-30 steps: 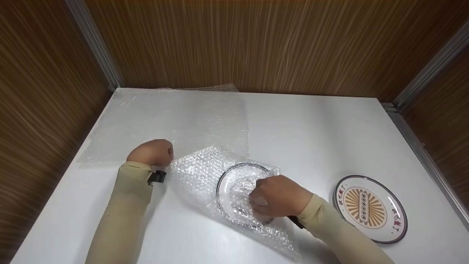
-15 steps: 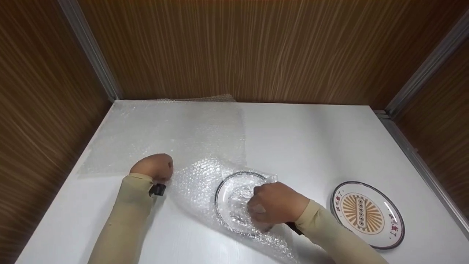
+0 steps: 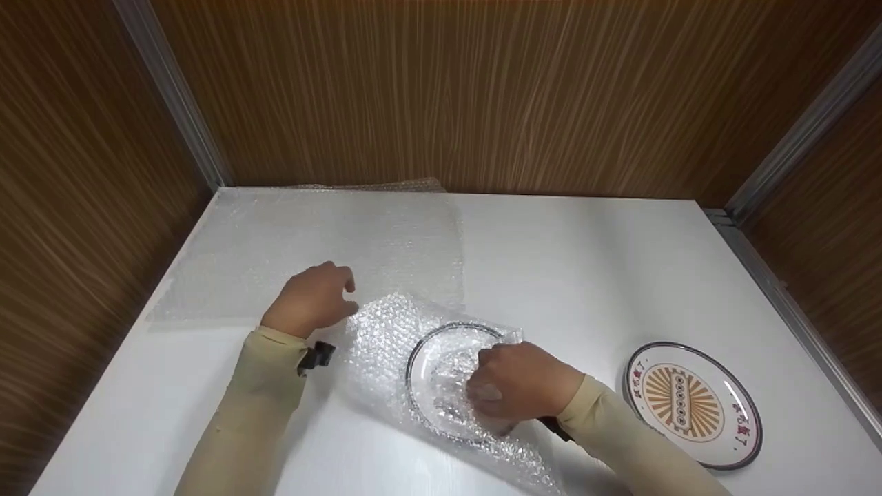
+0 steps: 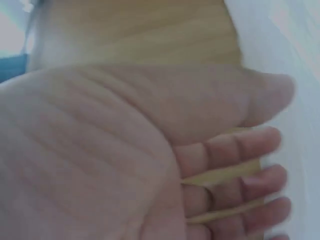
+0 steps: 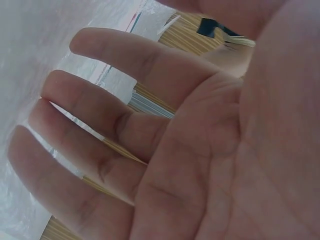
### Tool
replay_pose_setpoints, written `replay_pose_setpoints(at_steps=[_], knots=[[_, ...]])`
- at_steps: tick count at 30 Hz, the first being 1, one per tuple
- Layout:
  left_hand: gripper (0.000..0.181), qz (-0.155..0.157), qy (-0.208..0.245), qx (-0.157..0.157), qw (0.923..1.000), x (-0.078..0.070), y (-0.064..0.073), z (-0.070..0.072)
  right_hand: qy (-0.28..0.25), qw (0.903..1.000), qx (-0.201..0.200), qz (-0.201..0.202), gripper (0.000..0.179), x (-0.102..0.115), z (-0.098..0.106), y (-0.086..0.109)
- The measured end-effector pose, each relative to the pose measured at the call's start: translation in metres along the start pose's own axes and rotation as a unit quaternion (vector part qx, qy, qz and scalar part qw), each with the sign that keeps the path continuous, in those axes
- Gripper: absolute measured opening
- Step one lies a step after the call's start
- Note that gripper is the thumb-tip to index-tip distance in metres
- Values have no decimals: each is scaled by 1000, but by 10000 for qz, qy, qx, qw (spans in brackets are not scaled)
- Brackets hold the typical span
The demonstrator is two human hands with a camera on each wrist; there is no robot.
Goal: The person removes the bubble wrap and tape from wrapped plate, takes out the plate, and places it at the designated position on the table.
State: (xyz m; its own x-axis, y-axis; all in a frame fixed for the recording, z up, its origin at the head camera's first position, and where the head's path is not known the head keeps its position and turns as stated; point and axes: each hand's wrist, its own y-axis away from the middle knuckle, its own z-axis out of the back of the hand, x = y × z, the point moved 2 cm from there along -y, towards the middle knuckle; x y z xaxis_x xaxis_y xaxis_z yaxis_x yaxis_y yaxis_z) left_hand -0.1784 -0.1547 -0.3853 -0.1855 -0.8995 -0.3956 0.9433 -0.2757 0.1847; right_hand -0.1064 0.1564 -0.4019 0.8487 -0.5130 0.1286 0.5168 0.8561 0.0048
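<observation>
A plate with a dark rim [image 3: 412,368] lies at the table's middle, a sheet of clear bubble wrap [image 3: 382,344] over it. My right hand [image 3: 517,382] rests on the wrap above the plate's right part. In the right wrist view, the fingertips [image 5: 90,40] touch the wrap, the fingers gently bent around nothing. My left hand [image 3: 310,300] is at the wrap's upper left corner, thumb and index finger apart. The left wrist view has that hand's fingers [image 4: 260,142] loosely extended, with nothing between them and the thumb; contact with the wrap cannot be told.
Another flat sheet of bubble wrap [image 3: 275,241] covers the table's back left. A second plate [image 3: 737,379], with an orange sunburst print, lies at the right beside my right forearm. Brown wood-grain panels [image 3: 441,89] enclose the white table [image 3: 586,262] at the back and sides.
My left hand's fingers have spread from a closed fist, and the hand has moved a little right and up. The wrap's left end has drawn in rightward. My right hand stays on the wrapped plate.
</observation>
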Motion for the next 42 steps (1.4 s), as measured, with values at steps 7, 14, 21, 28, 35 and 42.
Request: replay_pose_setpoints(at_steps=[7, 14, 21, 28, 35, 42], knots=[[29, -1789, -9, 447, 9829, -57, 2, -28, 174, 9998, 74, 57, 6, -2, -2, -1], [22, -1915, -284, 398, 9803, -64, 0, -50, 159, 9998, 44, 86, 5, 0, -3, -2], [21, -1166, -316, 691, 9903, -54, -3, -54, 109, 9999, 84, 1, 6, 1, -2, -1], [36, -931, -245, 1086, 9894, -49, -14, -60, 186, 9998, -79, -9, 4, -1, -4, -1], [33, -789, -282, 1060, 9908, -50, -14, -62, -189, 9994, 48, -276, 16, -10, -5, 0], [32, -671, -208, 1064, 9918, -55, -10, -62, -384, 9975, 87, -587, 54, -18, -4, -2]])
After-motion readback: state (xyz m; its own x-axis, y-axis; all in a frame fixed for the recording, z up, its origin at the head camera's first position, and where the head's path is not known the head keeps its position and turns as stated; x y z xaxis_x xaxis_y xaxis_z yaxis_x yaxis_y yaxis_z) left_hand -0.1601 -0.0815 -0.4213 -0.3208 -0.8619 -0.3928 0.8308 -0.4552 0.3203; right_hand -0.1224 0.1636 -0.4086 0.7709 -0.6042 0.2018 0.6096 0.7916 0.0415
